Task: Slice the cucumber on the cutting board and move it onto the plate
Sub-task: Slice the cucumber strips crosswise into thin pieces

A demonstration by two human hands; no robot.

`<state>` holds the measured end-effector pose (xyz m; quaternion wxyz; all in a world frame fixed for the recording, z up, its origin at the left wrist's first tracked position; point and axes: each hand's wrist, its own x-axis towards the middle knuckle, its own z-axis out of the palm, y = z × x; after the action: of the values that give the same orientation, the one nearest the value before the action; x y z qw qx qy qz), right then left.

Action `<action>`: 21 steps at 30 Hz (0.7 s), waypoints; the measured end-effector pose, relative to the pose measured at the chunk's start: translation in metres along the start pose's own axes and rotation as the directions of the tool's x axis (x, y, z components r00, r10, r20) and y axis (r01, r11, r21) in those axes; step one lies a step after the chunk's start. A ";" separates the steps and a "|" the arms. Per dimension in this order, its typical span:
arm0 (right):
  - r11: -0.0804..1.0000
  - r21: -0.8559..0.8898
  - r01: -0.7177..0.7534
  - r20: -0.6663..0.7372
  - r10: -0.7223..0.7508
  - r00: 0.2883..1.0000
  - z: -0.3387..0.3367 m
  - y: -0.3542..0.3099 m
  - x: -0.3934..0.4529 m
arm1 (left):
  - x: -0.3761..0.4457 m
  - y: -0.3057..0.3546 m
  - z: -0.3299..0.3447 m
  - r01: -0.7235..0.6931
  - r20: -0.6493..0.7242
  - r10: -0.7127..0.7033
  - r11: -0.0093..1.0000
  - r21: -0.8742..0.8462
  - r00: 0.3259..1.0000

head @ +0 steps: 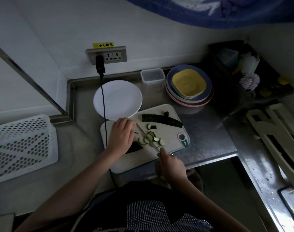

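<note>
A white cutting board (168, 153) lies on the steel counter. On its far side rests a long dark cucumber half (161, 120). Several half-moon slices (151, 139) are piled near the board's middle. My left hand (121, 134) curls over a dark cucumber piece (134, 147) and holds it down. My right hand (171, 163) grips the handle of a knife (147, 137), whose blade runs across the board beside my left fingers. An empty white plate (117, 99) sits just behind the board.
A black cable (103, 104) hangs from the wall socket across the plate and board edge. A clear tub (152, 76) and stacked coloured plates (189, 85) stand behind. A white perforated basket (22, 148) is at left; a sink edge at right.
</note>
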<state>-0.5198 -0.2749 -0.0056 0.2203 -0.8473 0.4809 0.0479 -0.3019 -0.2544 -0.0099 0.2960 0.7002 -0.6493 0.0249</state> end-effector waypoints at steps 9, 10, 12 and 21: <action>0.996 -0.002 0.095 0.069 -0.094 0.993 0.008 -0.016 0.009 | -0.055 -0.017 0.031 -0.374 0.397 0.289 0.914 0.156 0.871; 0.994 -0.022 0.110 0.082 -0.108 0.991 0.009 -0.016 0.009 | -0.055 -0.016 0.032 -0.371 0.405 0.280 0.913 0.167 0.870; 0.991 -0.049 0.126 0.103 -0.121 0.987 0.011 -0.016 0.009 | -0.053 -0.013 0.031 -0.367 0.422 0.264 0.911 0.185 0.867; 0.989 -0.072 0.132 0.129 -0.122 0.984 0.015 -0.014 0.010 | -0.049 -0.006 0.024 -0.317 0.413 0.230 0.936 0.155 0.881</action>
<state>-0.5005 -0.2701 -0.0176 0.2181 -0.8797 0.4091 0.1057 -0.3128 -0.2216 -0.0524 0.0762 0.6199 -0.7810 -0.0018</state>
